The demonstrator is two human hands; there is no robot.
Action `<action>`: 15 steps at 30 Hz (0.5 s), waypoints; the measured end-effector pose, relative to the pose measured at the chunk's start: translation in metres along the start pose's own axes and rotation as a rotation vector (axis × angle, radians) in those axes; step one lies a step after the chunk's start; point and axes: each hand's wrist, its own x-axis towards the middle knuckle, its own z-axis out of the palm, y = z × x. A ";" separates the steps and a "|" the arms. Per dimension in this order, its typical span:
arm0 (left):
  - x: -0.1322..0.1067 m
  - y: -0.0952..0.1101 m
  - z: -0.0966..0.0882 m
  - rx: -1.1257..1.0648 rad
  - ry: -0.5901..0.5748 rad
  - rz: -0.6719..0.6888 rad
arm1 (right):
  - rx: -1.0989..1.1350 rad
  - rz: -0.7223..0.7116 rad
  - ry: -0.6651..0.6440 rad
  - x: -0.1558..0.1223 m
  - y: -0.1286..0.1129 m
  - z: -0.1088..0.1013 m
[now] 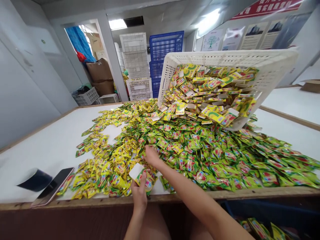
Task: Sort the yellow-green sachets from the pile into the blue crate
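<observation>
My left hand (139,195) is closed around a small yellow-and-green carton (149,182) near the table's front edge, thumb across its face. The carton's white flap (136,171) stands out at the top left. My right hand (152,156) reaches past it, fingers bent down into the heap where yellow and green sachets meet; what its fingertips grip is hidden. Yellow sachets (120,168) spread out to the left, and green sachets (220,166) cover the table to the right.
A tilted white plastic basket (230,57) full of cartons (195,90) rests over the heap at the back right. On the left lie a phone (56,185) and a dark cup (36,180). White crates (135,53) and blue crates (166,46) are stacked behind the table.
</observation>
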 end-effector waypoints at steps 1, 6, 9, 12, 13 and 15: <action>0.000 0.000 0.000 0.008 0.008 0.002 | 0.002 -0.012 -0.015 0.000 0.002 -0.001; 0.001 0.000 0.003 0.060 0.040 0.005 | 0.040 -0.106 -0.106 0.000 0.036 -0.029; 0.003 0.000 0.004 0.038 0.018 -0.007 | 0.062 -0.123 -0.131 -0.003 0.055 -0.046; 0.003 0.000 0.004 0.019 -0.020 -0.021 | 0.089 -0.123 -0.102 -0.005 0.063 -0.051; 0.003 0.000 0.004 0.033 -0.019 -0.019 | 0.103 -0.123 -0.083 -0.005 0.064 -0.051; 0.002 0.001 0.004 0.074 -0.002 -0.009 | 0.136 -0.120 -0.040 -0.005 0.063 -0.049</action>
